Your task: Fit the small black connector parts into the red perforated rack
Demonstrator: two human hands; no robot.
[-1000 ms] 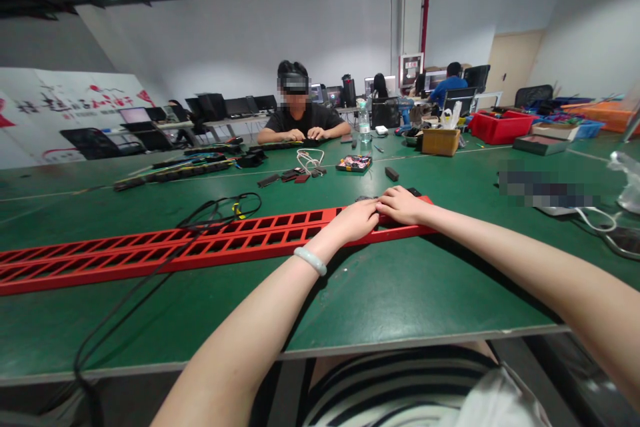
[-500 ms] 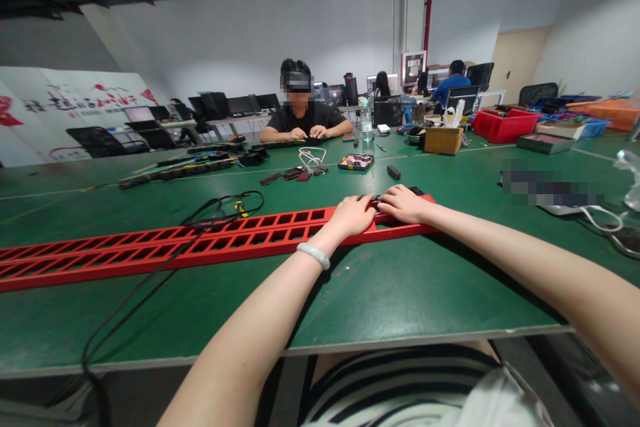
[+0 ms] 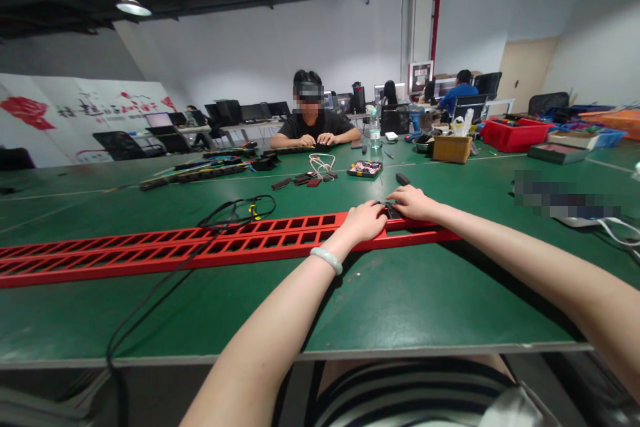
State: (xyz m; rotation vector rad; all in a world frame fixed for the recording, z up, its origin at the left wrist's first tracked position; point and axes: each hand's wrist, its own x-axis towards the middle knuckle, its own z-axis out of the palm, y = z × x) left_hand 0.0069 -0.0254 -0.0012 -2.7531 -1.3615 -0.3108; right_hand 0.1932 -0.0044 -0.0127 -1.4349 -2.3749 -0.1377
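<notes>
A long red slotted frame [image 3: 280,240] lies across the green table. Near its right end sits a small black part [image 3: 391,209], mostly covered by fingers, so its kind cannot be made out. From the left, my left hand [image 3: 366,221] rests on the frame, its fingers bent onto the black part. My right hand [image 3: 413,203] meets it from the other side, fingertips closed on the same part. A pale bangle [image 3: 326,260] circles my left wrist. Just beyond my right hand lies a dark block [image 3: 403,179].
A black cable [image 3: 165,283] crosses the frame and hangs over the table's front edge. Further back are a small tray of parts [image 3: 365,169], a water bottle [image 3: 375,130], a cardboard box [image 3: 451,149] and a red bin [image 3: 515,135]. A co-worker [image 3: 313,123] sits opposite.
The whole view has shifted, so everything sits slightly further right and lower. My right hand's fingers have lifted slightly and lie nearer the black part; my left hand stays on the frame.
</notes>
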